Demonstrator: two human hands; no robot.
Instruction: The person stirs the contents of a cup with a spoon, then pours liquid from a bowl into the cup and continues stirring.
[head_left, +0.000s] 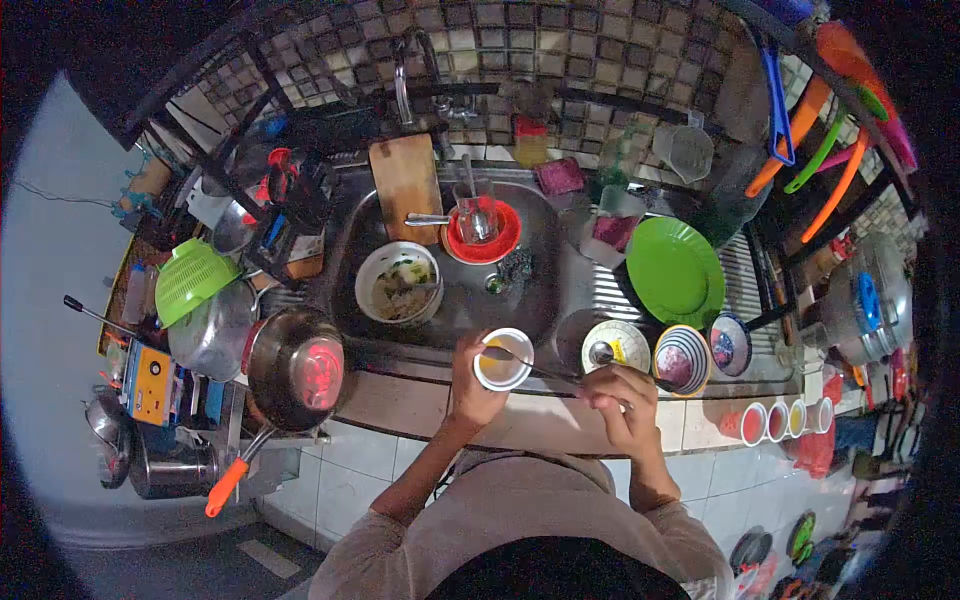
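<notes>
My left hand (475,385) is wrapped round a small white cup (518,374) at the sink's front edge. A little yellow stuff shows inside it. My right hand (622,400) is closed on the long handle of a spoon (545,372), whose head reaches over the cup's mouth. Just beyond my right hand sits a patterned bowl (627,328) with something yellow and another spoon (601,352) in it. Beside that bowl stand a striped bowl (690,345) and a blue-patterned bowl (741,345), both with pinkish contents.
In the sink (460,330) are a white bowl of food scraps (362,290), a red bowl (510,245) with a glass, and a cutting board (400,180). A green plate (675,270) leans right. Cups (745,425) line the right counter. A frying pan (275,370) is left.
</notes>
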